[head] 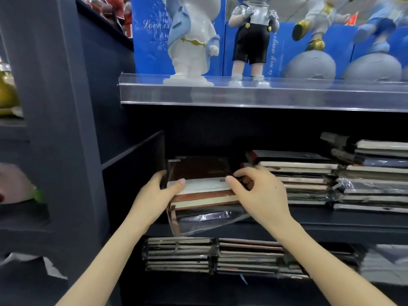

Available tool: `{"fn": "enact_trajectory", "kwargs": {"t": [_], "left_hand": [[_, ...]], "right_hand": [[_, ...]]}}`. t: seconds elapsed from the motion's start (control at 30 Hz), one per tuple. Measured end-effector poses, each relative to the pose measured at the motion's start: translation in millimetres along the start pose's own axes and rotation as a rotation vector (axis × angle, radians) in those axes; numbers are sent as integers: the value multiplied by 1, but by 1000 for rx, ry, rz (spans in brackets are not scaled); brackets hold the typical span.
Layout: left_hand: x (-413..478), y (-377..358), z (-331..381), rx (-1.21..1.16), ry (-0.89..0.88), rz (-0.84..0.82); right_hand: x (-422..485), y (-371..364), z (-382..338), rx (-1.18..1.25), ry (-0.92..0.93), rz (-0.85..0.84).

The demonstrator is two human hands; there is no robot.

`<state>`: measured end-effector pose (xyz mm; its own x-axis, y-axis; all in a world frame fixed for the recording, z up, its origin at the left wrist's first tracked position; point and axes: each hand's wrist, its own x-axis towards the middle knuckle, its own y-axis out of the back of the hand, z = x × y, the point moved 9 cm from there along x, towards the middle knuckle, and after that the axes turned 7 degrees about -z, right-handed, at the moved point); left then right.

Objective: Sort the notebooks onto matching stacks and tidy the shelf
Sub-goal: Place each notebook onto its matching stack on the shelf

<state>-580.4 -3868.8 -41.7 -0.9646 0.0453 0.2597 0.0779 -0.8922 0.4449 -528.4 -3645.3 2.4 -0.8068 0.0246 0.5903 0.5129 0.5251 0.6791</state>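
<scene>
Middle shelf (pixel 331 219), left end: brown notebook (pixel 201 168) on top of a short pile, above a second brown one (pixel 205 200) in a loose clear wrapper (pixel 209 221). Left hand (pixel 157 195): grip curled round the top notebook's left edge, thumb on the white page edge. Right hand (pixel 262 195): grip pinching its right front corner, fingers bent. Taller notebook stack (pixel 304 173) just beside, to the right; lower stacks (pixel 178 255) on the shelf beneath; figurines (pixel 192 40) above

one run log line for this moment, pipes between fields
left hand: grips left edge of brown rectangular notebook | right hand: pinches its right edge | where: atop brown notebook stack, dark middle shelf
</scene>
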Motion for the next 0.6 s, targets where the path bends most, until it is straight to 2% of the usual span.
{"fn": "enact_trajectory", "kwargs": {"t": [0.07,0.1,0.2,0.3,0.4,0.6], "left_hand": [[-3,-4,2,60,5,-29],[-4,-7,2,144,12,-44],[-13,-13,5,404,-3,-75],[-29,-14,18,430,-75,-41],[-45,-18,24,332,-138,-27],[-85,-47,31,11,-231,-4]], "right_hand": [[-4,-13,10,-122,-133,-109],[-7,-24,15,-51,-202,-208],[-20,-53,22,550,-412,-380],[-27,-53,21,815,-450,-326],[-39,-44,22,981,-435,-251],[-70,9,41,1073,-291,-142]]}}
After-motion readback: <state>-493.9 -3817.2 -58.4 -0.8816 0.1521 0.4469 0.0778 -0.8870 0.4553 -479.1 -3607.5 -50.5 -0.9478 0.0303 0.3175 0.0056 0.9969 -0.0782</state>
